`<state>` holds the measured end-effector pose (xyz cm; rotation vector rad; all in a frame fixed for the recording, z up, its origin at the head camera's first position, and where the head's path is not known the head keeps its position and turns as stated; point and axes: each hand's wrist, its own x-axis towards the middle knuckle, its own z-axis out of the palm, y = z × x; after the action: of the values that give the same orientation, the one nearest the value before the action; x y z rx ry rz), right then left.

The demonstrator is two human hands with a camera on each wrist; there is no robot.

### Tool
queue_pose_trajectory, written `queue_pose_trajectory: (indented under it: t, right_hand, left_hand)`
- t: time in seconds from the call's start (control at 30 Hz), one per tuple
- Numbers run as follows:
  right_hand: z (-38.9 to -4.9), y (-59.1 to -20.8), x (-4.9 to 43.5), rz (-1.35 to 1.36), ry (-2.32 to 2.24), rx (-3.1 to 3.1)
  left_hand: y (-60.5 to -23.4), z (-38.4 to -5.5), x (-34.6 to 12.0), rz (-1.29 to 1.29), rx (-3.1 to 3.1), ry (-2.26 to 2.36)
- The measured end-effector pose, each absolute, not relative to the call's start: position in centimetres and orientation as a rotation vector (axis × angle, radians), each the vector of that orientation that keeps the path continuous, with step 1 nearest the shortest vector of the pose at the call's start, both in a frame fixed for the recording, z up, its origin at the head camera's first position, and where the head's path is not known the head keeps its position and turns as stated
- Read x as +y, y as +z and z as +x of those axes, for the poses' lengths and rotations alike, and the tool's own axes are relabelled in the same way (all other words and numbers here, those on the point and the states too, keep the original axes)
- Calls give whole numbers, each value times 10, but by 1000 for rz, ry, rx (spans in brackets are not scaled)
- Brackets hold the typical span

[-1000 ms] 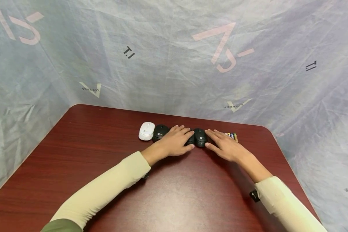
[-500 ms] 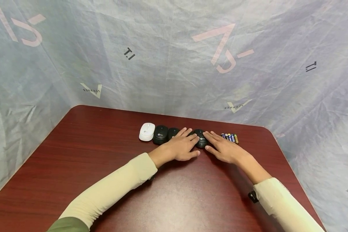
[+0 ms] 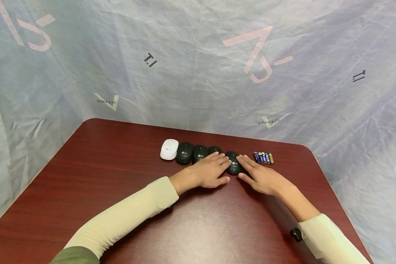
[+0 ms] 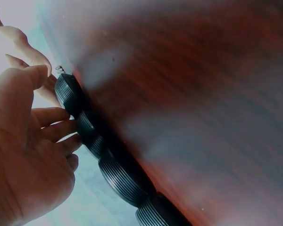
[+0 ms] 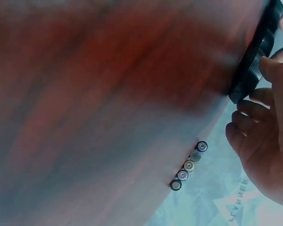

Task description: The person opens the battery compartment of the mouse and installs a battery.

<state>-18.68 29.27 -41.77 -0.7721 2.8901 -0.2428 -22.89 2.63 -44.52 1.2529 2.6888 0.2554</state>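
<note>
A row of computer mice lies along the far part of the table: a white mouse (image 3: pixel 169 149) at the left end, then several black ones. My left hand (image 3: pixel 212 172) reaches over the row with straight, spread fingers, partly hiding a black mouse (image 3: pixel 215 149). Its fingertips are at the left side of the rightmost black mouse (image 3: pixel 233 168). At that mouse's right side are the extended fingers of my right hand (image 3: pixel 264 178). This end mouse sits slightly nearer me than its neighbours. In the left wrist view, the ribbed sides of the black mice (image 4: pixel 125 178) show.
Several small batteries (image 3: pixel 264 158) lie side by side to the right of the mice, and their ends (image 5: pixel 189 165) show in the right wrist view. The dark red table (image 3: pixel 118 154) ends at a grey cloth backdrop (image 3: pixel 184 91) with printed marks.
My left hand has slid right along the row, uncovering a black mouse. The rightmost mouse has shifted slightly toward me, my right hand staying beside it. More of the batteries shows.
</note>
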Motion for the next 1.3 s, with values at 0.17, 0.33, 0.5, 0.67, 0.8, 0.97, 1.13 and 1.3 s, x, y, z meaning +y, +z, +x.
queue_pose_trajectory:
  t: [0.17, 0.33, 0.5, 0.67, 0.8, 0.97, 1.13, 1.3]
  right_hand:
    - [-176, -417, 295, -776, -231, 2901]
    - [-165, -415, 298, -779, -225, 2910]
    - [-155, -414, 298, -806, -211, 2915]
    - [-146, -413, 296, -840, -202, 2914]
    - [-140, -413, 293, -866, -197, 2913]
    - [-133, -411, 288, -902, -214, 2918]
    - [-127, -409, 278, -940, -229, 2896]
    - [-125, -407, 266, -962, -233, 2864]
  left_hand:
    - [-438, -216, 26, 1296, 2690, 210]
    - [-421, -194, 24, 1343, 2699, 119]
    - [-420, -184, 22, 1372, 2686, 75]
    - [-418, -175, 17, 1407, 2687, 65]
    - [-420, -169, 12, 1434, 2696, 71]
    - [-421, -162, 3, 1457, 2691, 96]
    - [-423, -157, -12, 1485, 2675, 135]
    - [-424, -154, -30, 1505, 2672, 174]
